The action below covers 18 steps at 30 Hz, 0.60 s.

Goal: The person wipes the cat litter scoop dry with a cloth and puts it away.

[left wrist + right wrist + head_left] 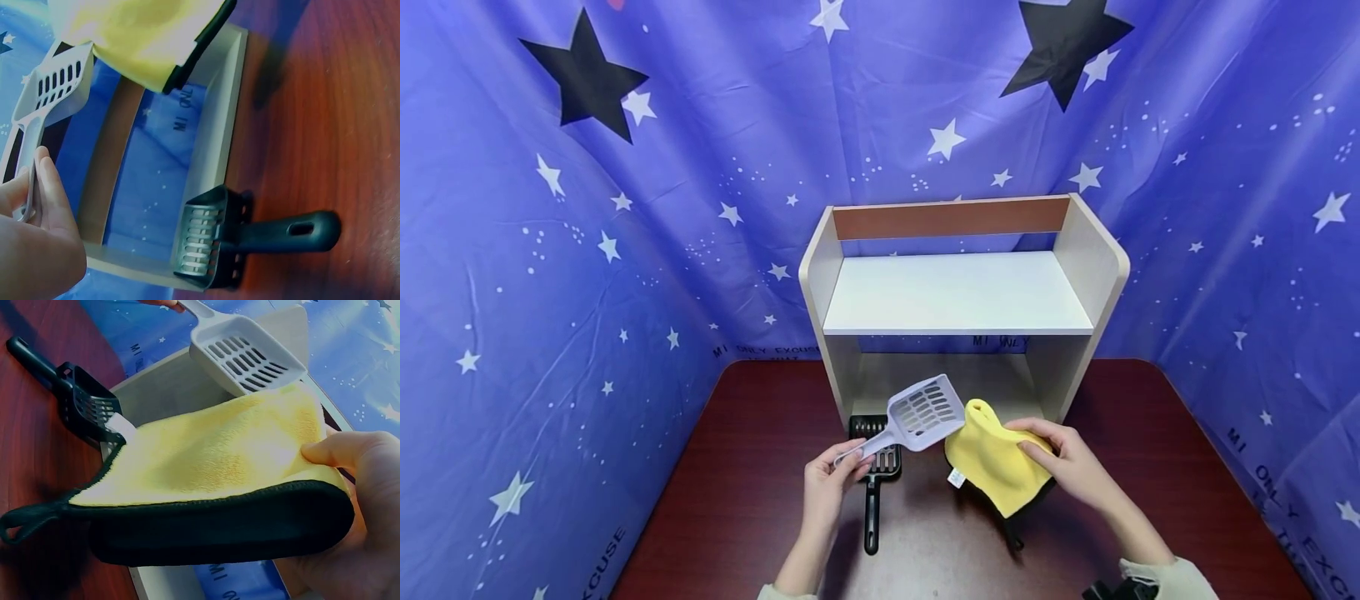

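My left hand [831, 482] pinches the handle of a light grey slotted litter scoop [922, 414], its basket raised toward the right. A folded yellow cloth [996, 458] with a dark edge, a white tag and a hanging loop is gripped at its right side by my right hand [1067, 462], thumb on the yellow face. In the right wrist view the basket of the grey scoop [244, 356] meets the cloth's upper edge. A black slotted litter scoop [872, 508] lies below the left hand, its handle toward me, partly covered by the grey scoop.
A two-tier shelf unit [958, 292] with pale side panels and a white upper board stands at the back of the dark red-brown table [737, 500]. Blue star-printed curtains [700, 208] surround the table at the back and sides.
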Each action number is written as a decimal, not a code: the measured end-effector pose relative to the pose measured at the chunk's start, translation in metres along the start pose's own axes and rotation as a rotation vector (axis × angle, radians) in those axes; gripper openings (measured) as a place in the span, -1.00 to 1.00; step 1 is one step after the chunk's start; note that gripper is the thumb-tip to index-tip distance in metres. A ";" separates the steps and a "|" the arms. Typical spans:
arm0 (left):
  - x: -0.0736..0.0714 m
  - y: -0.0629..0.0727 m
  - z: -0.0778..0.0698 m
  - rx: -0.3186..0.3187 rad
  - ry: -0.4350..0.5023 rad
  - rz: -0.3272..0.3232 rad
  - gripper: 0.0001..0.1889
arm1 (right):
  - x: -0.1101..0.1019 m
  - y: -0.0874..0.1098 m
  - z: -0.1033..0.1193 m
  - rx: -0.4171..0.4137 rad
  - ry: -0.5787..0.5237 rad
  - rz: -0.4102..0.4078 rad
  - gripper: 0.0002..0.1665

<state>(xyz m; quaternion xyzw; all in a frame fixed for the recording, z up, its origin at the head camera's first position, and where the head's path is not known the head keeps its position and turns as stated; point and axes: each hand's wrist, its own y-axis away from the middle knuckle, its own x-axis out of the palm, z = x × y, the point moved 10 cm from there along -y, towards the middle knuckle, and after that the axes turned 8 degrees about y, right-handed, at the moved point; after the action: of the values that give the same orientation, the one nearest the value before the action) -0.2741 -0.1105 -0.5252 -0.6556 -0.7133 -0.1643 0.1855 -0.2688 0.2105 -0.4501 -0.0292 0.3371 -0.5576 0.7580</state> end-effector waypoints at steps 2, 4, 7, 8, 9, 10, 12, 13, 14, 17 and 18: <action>0.002 0.003 0.005 -0.026 0.009 0.015 -0.64 | 0.001 -0.002 0.001 0.001 0.009 -0.024 -0.70; 0.006 0.005 0.011 -0.055 0.015 0.032 -0.63 | 0.001 -0.004 0.003 -0.002 0.009 -0.052 -0.70; 0.009 0.007 0.018 -0.102 0.022 0.049 -0.63 | 0.001 -0.008 0.005 -0.014 0.000 -0.092 -0.70; 0.010 0.008 0.021 -0.117 0.022 0.050 -0.62 | 0.002 -0.009 0.004 -0.011 -0.009 -0.102 -0.71; 0.012 0.009 0.022 -0.125 0.019 0.059 -0.61 | 0.002 -0.009 0.004 -0.011 -0.013 -0.113 -0.71; 0.013 0.011 0.023 -0.132 0.017 0.064 -0.60 | 0.002 -0.010 0.004 -0.009 -0.016 -0.124 -0.71; 0.015 0.013 0.026 -0.141 0.009 0.073 -0.58 | 0.002 -0.010 0.001 0.002 -0.025 -0.148 -0.71; 0.017 0.014 0.028 -0.144 0.004 0.079 -0.57 | 0.003 -0.010 0.000 0.006 -0.026 -0.158 -0.71; 0.018 0.016 0.029 -0.142 0.001 0.084 -0.56 | 0.003 -0.010 -0.001 0.006 -0.025 -0.168 -0.71; 0.023 0.018 0.031 -0.132 -0.020 0.102 -0.57 | 0.003 -0.009 -0.001 0.002 -0.020 -0.200 -0.70; 0.025 0.019 0.031 -0.126 -0.031 0.116 -0.57 | 0.002 -0.008 -0.001 0.000 -0.015 -0.213 -0.69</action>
<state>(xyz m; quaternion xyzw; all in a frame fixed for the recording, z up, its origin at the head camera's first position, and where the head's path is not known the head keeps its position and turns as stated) -0.2583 -0.0720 -0.5403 -0.7087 -0.6652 -0.1875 0.1419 -0.2758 0.2055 -0.4483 -0.0691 0.3265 -0.6346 0.6971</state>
